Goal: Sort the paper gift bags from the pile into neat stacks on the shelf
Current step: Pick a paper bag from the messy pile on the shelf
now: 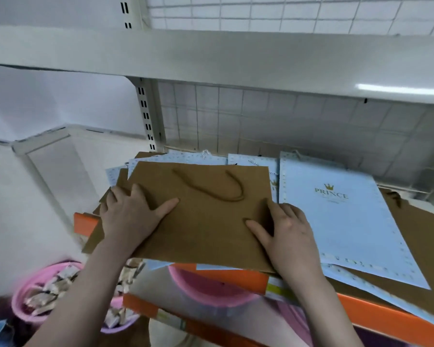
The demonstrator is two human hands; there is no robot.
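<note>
A flat brown paper gift bag (pixel 206 216) with a brown cord handle lies on top of a pile on the orange-edged shelf (pixel 386 314). My left hand (pixel 130 214) holds its left edge, thumb on top and fingers at the side. My right hand (pixel 288 231) holds its right edge the same way, thumb laid on the paper. To the right lies a light blue bag (pixel 341 216) printed "PRINCE" with a gold crown. More blue bags (pixel 251 160) and brown bags (pixel 424 236) lie beneath and behind.
A white shelf board (pixel 211 56) hangs overhead, with a wire grid back panel (pixel 286 116) and a slotted upright (pixel 145 116). Below the shelf stand pink basins (pixel 35 279), the left one holding small wrapped items. An orange-edged board (pixel 186 319) juts out under the pile.
</note>
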